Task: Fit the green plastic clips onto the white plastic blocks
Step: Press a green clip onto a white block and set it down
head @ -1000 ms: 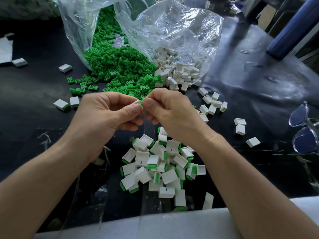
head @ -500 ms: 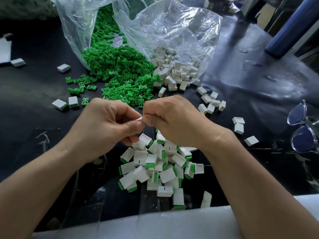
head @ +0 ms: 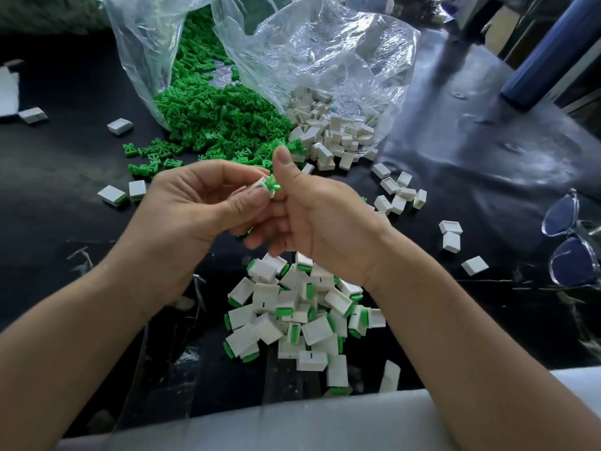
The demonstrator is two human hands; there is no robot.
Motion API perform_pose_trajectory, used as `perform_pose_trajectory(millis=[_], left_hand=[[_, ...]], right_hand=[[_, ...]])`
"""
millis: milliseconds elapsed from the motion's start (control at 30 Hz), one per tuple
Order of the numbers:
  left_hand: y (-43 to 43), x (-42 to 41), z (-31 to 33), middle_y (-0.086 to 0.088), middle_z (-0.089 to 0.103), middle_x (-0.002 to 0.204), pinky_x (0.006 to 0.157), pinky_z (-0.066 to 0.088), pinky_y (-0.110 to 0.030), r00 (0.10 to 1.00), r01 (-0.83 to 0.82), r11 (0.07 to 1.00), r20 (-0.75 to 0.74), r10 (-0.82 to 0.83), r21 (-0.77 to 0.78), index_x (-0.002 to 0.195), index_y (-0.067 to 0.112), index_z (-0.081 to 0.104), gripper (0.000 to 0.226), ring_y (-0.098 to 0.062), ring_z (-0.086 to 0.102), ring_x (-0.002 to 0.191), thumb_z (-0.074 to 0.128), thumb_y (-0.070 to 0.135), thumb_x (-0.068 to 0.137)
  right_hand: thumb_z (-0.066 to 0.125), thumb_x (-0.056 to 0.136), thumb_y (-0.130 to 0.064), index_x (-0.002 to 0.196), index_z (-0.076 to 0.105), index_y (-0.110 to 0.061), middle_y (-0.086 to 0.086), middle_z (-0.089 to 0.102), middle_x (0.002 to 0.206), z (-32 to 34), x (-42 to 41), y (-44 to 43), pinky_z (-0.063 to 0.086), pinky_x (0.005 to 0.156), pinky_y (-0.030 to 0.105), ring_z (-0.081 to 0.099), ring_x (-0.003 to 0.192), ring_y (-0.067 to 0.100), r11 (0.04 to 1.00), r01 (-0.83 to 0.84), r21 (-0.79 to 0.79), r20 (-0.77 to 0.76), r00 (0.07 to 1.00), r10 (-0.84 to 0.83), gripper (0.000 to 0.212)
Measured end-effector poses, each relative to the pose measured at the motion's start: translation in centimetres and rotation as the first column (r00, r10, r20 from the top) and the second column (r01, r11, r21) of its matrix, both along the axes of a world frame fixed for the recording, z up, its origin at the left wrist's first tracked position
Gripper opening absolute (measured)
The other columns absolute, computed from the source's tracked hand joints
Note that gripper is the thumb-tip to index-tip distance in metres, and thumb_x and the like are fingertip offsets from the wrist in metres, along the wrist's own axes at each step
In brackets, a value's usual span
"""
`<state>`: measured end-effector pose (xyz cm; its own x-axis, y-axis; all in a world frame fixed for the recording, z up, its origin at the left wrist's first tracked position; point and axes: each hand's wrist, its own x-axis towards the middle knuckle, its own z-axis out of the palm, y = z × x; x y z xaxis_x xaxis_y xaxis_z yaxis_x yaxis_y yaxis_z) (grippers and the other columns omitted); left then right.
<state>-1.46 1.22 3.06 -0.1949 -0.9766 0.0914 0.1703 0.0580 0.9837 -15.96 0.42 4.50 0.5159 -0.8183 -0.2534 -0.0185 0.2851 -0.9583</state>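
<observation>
My left hand (head: 198,206) pinches a small white block (head: 262,185) between thumb and fingers above the table. A green clip (head: 272,187) sticks out of the block's end, and my right hand (head: 312,216) holds it there, thumb raised. Below my hands lies a heap of white blocks with green clips fitted (head: 302,314). Behind them, loose green clips (head: 214,115) spill from a clear plastic bag (head: 146,53), and bare white blocks (head: 331,131) spill from a second clear bag (head: 341,53).
Stray white blocks (head: 398,192) lie scattered right of my hands, more at the left (head: 120,126). Clear-framed glasses (head: 572,239) rest at the right edge. A blue cylinder (head: 553,50) stands at the back right. A pale strip (head: 292,424) runs along the table's near edge.
Both hands have turned so the block and clip show between them. My right thumb has lifted off and now points up.
</observation>
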Motion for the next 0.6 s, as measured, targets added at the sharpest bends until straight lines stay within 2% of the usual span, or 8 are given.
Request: perform_pose_trajectory(millis=[67,133,267,333,433,533,600], left_hand=[[0.07,-0.01,0.08,0.004,0.069,0.065,0.05,0.051,-0.019,1.0,0.019,1.0,-0.011,-0.019,0.001,0.071,0.024,0.076,0.017,-0.008,0.059,0.052,0.071,0.028,0.055],[0.09,-0.06,0.15,0.002,0.068,0.062,0.049,0.049,-0.02,0.999,0.039,0.999,-0.018,-0.04,-0.009,0.073,0.02,0.076,0.018,-0.009,0.054,0.047,0.071,0.026,0.057],[0.2,-0.17,0.1,-0.002,0.065,0.059,0.051,0.051,-0.022,0.997,0.076,0.997,-0.019,-0.077,-0.033,0.076,0.018,0.076,0.019,-0.012,0.058,0.049,0.078,0.019,0.058],[0.21,-0.15,0.04,-0.005,0.065,0.059,0.052,0.052,-0.023,0.997,0.068,0.997,-0.024,-0.069,-0.033,0.08,0.017,0.076,0.022,-0.015,0.059,0.05,0.074,0.021,0.058],[0.28,-0.21,0.12,-0.009,0.065,0.057,0.05,0.052,-0.024,0.998,0.061,0.997,-0.018,-0.062,-0.035,0.075,0.014,0.076,0.02,-0.019,0.061,0.048,0.069,0.023,0.059],[0.33,-0.04,0.07,-0.009,0.065,0.058,0.051,0.053,-0.026,0.998,0.064,0.997,0.018,-0.063,-0.035,0.076,0.012,0.075,0.02,-0.02,0.062,0.05,0.074,0.019,0.058],[0.35,0.03,-0.1,-0.009,0.065,0.059,0.053,0.054,-0.028,0.998,0.06,0.998,0.03,-0.059,-0.024,0.078,0.01,0.075,0.019,-0.021,0.061,0.053,0.077,0.009,0.06]], right_hand=[[0.015,0.095,-0.05,0.096,0.054,-0.001,0.008,0.057,0.074,0.14,0.24,0.13,0.039,0.056,0.022,0.051,0.061,0.013,0.996,-0.046,0.078,0.067,0.997,0.041,0.062],[0.014,0.094,-0.052,0.09,0.053,-0.004,0.006,0.055,0.069,0.32,0.27,0.22,0.038,0.054,0.02,0.047,0.057,0.012,0.989,-0.067,0.129,0.096,0.994,0.054,0.062],[0.017,0.097,-0.049,0.079,0.046,-0.008,0.003,0.041,0.061,0.57,0.33,0.35,0.031,0.051,0.021,0.035,0.051,0.011,0.986,-0.039,0.159,0.09,0.996,0.024,0.053],[0.018,0.097,-0.048,0.078,0.046,-0.006,0.003,0.038,0.061,0.52,0.41,0.4,0.029,0.051,0.022,0.033,0.051,0.011,0.988,-0.028,0.153,0.062,0.998,0.019,0.054],[0.023,0.097,-0.046,0.11,0.053,0.006,0.004,0.036,0.061,0.41,0.45,0.49,0.026,0.051,0.023,0.031,0.051,0.012,0.991,0.004,0.136,0.024,1.0,-0.007,0.061],[0.026,0.097,-0.044,0.113,0.051,0.006,0.004,0.035,0.062,0.46,0.57,0.65,0.025,0.052,0.023,0.03,0.052,0.011,0.995,0.006,0.1,-0.008,1.0,-0.005,0.058],[0.027,0.097,-0.042,0.125,0.043,0.014,0.003,0.034,0.062,0.45,0.6,0.71,0.024,0.052,0.023,0.029,0.051,0.011,0.996,0.021,0.087,-0.029,0.999,-0.018,0.065]])
